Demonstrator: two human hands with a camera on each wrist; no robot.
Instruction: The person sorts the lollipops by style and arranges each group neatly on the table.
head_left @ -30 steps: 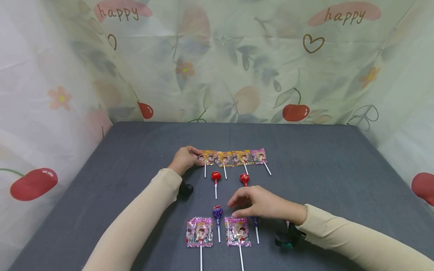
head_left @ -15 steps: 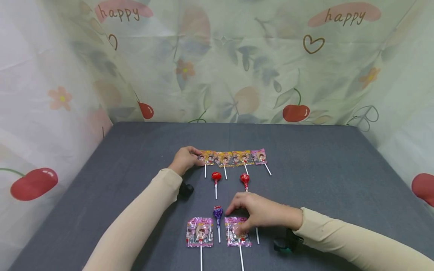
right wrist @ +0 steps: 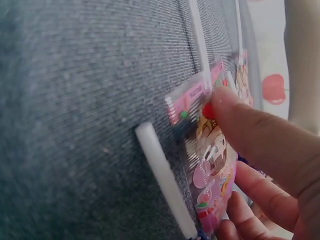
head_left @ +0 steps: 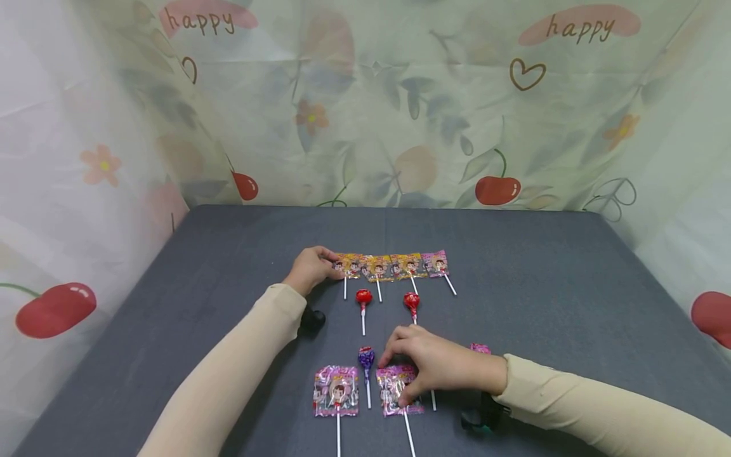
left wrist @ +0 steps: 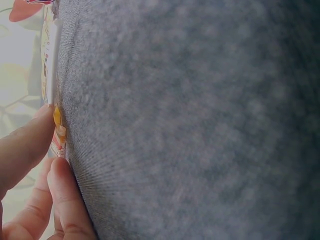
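Observation:
At the left end of a back row of flat-wrapped lollipops, my left hand (head_left: 311, 270) grips the edge of a yellow-wrapped lollipop (head_left: 352, 266). The left wrist view shows the thumb (left wrist: 30, 145) and a fingertip at either side of its wrapper (left wrist: 58, 120). Nearer the front, my right hand (head_left: 442, 362) holds a pink-wrapped lollipop (head_left: 390, 388) by its wrapper, its white stick pointing toward me. In the right wrist view the thumb (right wrist: 250, 120) presses on the printed wrapper (right wrist: 215, 160), with the other fingers curled at its far side.
Two red lollipops, one left (head_left: 363, 297) and one right (head_left: 411, 301), lie in front of the back row. A purple lollipop (head_left: 367, 357) and another pink-wrapped lollipop (head_left: 335, 393) lie left of my right hand. Something pink (head_left: 480, 348) shows behind the right wrist.
My right hand has come down and toward me onto the pink-wrapped lollipop and taken hold of it. That lollipop has shifted slightly, its stick now more slanted. My left hand stays put.

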